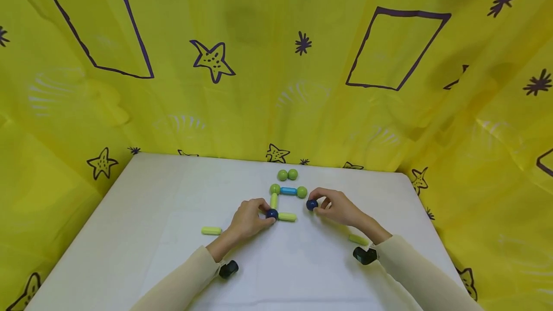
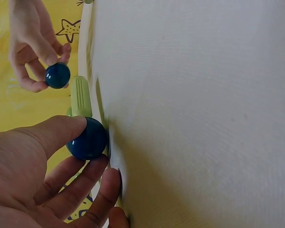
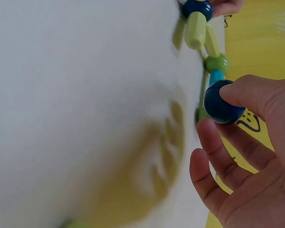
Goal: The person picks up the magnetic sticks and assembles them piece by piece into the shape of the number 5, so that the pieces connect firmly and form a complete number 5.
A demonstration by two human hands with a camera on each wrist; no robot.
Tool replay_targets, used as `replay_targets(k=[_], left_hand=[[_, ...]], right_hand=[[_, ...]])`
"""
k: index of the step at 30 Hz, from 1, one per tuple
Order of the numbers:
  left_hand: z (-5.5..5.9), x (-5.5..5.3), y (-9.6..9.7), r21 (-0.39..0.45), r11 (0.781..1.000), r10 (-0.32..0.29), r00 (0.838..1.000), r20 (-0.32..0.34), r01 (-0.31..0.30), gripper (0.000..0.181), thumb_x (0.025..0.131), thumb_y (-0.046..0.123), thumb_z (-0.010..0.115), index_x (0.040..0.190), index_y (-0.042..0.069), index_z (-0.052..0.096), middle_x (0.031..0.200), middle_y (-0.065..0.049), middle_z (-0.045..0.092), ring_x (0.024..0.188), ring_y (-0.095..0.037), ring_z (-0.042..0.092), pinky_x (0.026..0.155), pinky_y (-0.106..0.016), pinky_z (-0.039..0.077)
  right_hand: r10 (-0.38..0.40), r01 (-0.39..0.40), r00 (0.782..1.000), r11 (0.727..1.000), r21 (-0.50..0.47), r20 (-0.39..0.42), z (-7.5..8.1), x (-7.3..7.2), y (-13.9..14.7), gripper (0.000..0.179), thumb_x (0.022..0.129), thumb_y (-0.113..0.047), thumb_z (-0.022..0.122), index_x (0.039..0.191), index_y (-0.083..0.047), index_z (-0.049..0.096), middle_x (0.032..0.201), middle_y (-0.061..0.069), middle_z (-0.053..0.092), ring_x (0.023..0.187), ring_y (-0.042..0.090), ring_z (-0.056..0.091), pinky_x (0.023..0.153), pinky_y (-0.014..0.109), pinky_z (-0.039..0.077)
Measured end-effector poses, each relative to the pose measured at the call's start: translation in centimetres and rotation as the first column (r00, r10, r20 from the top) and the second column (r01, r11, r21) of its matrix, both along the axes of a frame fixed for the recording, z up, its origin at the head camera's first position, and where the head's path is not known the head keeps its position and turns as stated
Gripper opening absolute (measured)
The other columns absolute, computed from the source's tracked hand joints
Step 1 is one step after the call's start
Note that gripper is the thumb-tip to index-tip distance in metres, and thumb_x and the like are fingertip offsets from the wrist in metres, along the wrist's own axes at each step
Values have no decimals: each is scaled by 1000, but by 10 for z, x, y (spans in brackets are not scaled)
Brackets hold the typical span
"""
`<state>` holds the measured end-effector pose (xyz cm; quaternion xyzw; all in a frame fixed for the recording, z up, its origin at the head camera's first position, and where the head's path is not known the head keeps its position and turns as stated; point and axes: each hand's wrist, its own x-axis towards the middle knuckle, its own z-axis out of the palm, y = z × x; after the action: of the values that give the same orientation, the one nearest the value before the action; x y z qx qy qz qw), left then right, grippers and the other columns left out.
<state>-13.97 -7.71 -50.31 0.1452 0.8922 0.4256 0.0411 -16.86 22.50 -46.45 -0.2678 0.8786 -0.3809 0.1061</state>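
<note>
My left hand [image 1: 249, 217] pinches a dark blue ball [image 1: 272, 213] between thumb and fingers, low on the table. That ball sits at a corner where two light green rods meet, one [image 1: 274, 200] running back and one [image 1: 287, 217] pointing right. The back rod leads to a green ball [image 1: 275, 189], joined by a blue rod [image 1: 288, 191] to another green ball [image 1: 302, 192]. A second dark blue ball [image 3: 224, 101] is held between the thumb and fingers of my right hand [image 1: 339, 207], apart from the joined pieces and to their right.
Two loose green balls [image 1: 287, 174] lie behind the joined pieces. One light green rod [image 1: 211, 230] lies left of my left hand, and another [image 1: 358, 239] is under my right wrist. A yellow curtain [image 1: 259, 109] surrounds the white table [image 1: 281, 272] at the back and sides.
</note>
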Motion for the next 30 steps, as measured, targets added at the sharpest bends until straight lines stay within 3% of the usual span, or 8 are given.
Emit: replay_targets(k=[12,24,30], left_hand=[[-1,0,-1,5,1000,-2,1000,-16,2,20,85,21,85,96,10,72,90,-1,76,86,-17,59,76,-36,43],[-1,1,0,13,1000,-5,1000,-1,5,21,85,18,84,98,7,72,92,-5,76,71,-10,57,65,-30,45],[0,1,1,10,1000,1,1000,-2,-1,21,85,20,84,98,8,72,91,-3,76,76,-13,57,67,-31,44]], right_hand=[[-50,50,996,999,-1,80,-23,17,-10,29,92,-6,75,117,-19,70,109,-2,69,80,15,61,71,27,50],[-21,22,999,1000,-15,44,-28,21,-13,28,93,-7,73,120,-17,71,113,1,71,81,13,61,71,26,51],[-8,9,999,999,-37,34,-32,21,-17,27,93,-7,73,119,-17,72,115,2,71,81,13,62,72,27,52]])
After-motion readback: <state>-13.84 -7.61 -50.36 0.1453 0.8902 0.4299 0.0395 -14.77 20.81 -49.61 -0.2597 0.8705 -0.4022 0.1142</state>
